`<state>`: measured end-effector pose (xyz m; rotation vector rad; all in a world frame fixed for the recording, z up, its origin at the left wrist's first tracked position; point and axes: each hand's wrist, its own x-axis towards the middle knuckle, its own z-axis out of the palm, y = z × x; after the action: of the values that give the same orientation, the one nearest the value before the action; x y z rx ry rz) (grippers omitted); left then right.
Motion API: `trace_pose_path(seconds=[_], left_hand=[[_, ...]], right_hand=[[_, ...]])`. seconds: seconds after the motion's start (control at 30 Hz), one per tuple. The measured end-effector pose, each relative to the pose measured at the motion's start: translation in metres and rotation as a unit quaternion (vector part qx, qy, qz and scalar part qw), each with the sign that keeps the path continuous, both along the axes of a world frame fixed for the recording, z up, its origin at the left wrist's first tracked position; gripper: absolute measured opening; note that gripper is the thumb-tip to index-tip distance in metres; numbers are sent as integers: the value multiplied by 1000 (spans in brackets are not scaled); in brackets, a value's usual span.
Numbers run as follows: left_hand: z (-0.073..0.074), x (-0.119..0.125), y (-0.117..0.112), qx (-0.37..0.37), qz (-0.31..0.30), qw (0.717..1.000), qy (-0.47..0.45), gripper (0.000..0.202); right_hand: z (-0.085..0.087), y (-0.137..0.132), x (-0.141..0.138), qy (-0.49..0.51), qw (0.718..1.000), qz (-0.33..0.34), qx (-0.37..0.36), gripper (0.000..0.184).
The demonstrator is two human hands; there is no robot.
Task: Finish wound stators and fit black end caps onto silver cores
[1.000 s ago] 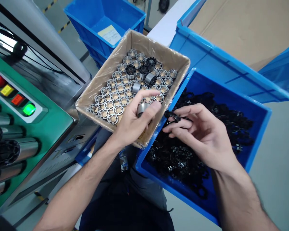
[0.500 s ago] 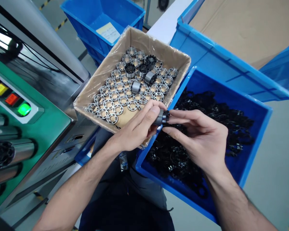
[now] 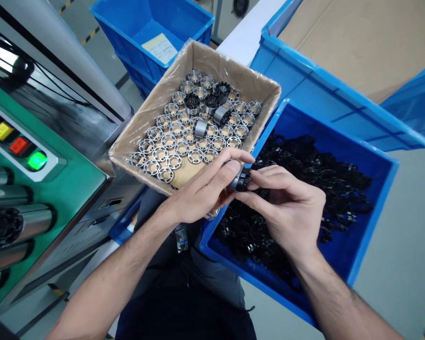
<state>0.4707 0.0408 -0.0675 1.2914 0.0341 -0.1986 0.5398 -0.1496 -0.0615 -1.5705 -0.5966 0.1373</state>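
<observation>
My left hand (image 3: 212, 186) is closed around a steel stator core (image 3: 235, 182), held on its side above the rim between the carton and the blue bin. On the core's right end sits a black toothed plastic insulator (image 3: 245, 177). My right hand (image 3: 293, 200) has its thumb and fingers pinched on that insulator. Part of the core is hidden behind my left fingers. Below, a lined cardboard box (image 3: 138, 111) holds rows of bare stator cores (image 3: 181, 148), with several black-ended ones (image 3: 200, 128) lying on top. A blue bin (image 3: 371, 236) under my right hand contains loose black insulators (image 3: 297, 151).
To the left stands a green-topped machine (image 3: 74, 179) with lit buttons (image 3: 37, 161) and steel cylinders (image 3: 35, 222). Stacked blue crates (image 3: 122, 35) are behind the box. A large blue crate with cardboard (image 3: 357, 42) rises at the back right.
My right hand has moved slightly left and curled its fingers closer onto the insulator. The core has turned a little in my left hand, its right end dipping slightly.
</observation>
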Motion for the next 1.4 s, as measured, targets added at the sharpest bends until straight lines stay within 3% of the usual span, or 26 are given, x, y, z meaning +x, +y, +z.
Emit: trace_pose_path(seconds=[0.17,0.27,0.33,0.4,0.43,0.5,0.57,0.63,0.73,0.8,0.87,1.07,1.13,1.2,1.27,1.33,1.4], left_hand=[[2,-3,1,-5,-18,1000,-21,51],[-2,4,1,83,58,993,-65,41],[0,18,3,180,111,975,-73,36],[10,35,9,322,150,932,-73,32],[18,44,14,401,164,898,-75,39],[37,55,27,534,177,823,-77,69],[54,54,42,623,141,768,-51,74],[63,43,57,686,56,725,-2,56],[60,18,72,749,-67,651,104,36],[51,6,75,765,-102,613,167,38],[44,0,74,769,-103,600,198,41],[41,-1,72,779,-108,593,173,37],[44,-5,74,770,-98,612,150,36],[47,-9,75,734,-69,667,107,31],[48,-10,74,660,-13,750,47,22],[45,-7,69,534,50,844,-2,19],[39,-1,58,351,96,931,-5,20]], right_hand=[[2,3,-3,-18,1000,5,-17,21],[3,-7,17,-26,997,34,-65,21],[1,-22,41,-74,985,-18,-153,18],[-7,-39,67,-128,949,-96,-270,24],[-14,-47,79,-145,925,-114,-331,35],[-30,-58,95,-154,876,-87,-449,62],[-44,-62,100,-158,829,-47,-534,69],[-53,-60,99,-173,798,-30,-576,57],[-52,-53,93,-177,790,-27,-586,42],[-48,-50,90,-175,791,-18,-586,40],[-43,-46,89,-189,790,3,-584,40],[-37,-45,91,-183,791,50,-582,38],[-37,-46,91,-174,785,49,-592,40],[-38,-48,93,-167,783,35,-599,30],[-37,-50,95,-162,785,18,-598,21],[-35,-53,98,-156,800,-6,-580,21],[-31,-55,99,-131,849,-39,-510,20]])
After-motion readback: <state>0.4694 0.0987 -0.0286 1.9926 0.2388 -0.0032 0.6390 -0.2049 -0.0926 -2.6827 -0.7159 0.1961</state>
